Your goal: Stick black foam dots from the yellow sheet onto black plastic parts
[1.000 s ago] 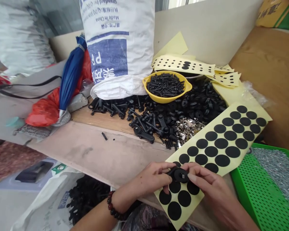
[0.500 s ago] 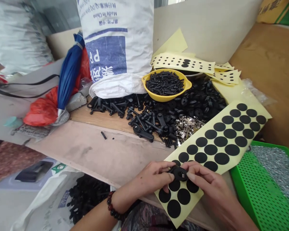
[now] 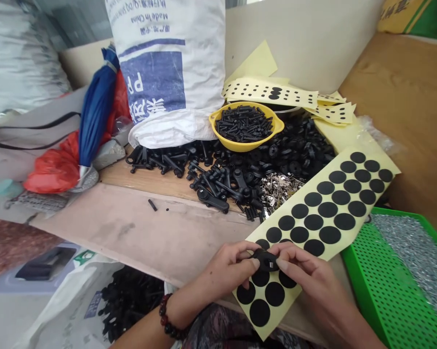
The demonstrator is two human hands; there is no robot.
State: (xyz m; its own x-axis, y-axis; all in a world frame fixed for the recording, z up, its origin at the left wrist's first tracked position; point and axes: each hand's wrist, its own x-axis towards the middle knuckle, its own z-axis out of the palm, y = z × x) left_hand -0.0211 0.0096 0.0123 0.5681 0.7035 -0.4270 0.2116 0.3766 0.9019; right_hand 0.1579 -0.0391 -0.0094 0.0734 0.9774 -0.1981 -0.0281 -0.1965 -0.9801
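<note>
Across the pale board (image 3: 113,228), a yellow sheet of black discs (image 3: 327,209) is slanting beneath the left hand (image 3: 222,269) and right hand (image 3: 311,274), whose fingertips are pinching opposite sides of a round black part (image 3: 266,261) lying between them

Round-beaded bracelet (image 3: 163,317), black and dark red, dark patterned clothing (image 3: 218,330)

Open board (image 3: 131,228) lies left of the sticker sheet (image 3: 327,209); yellow bowl (image 3: 240,145) blocks behind.
</note>
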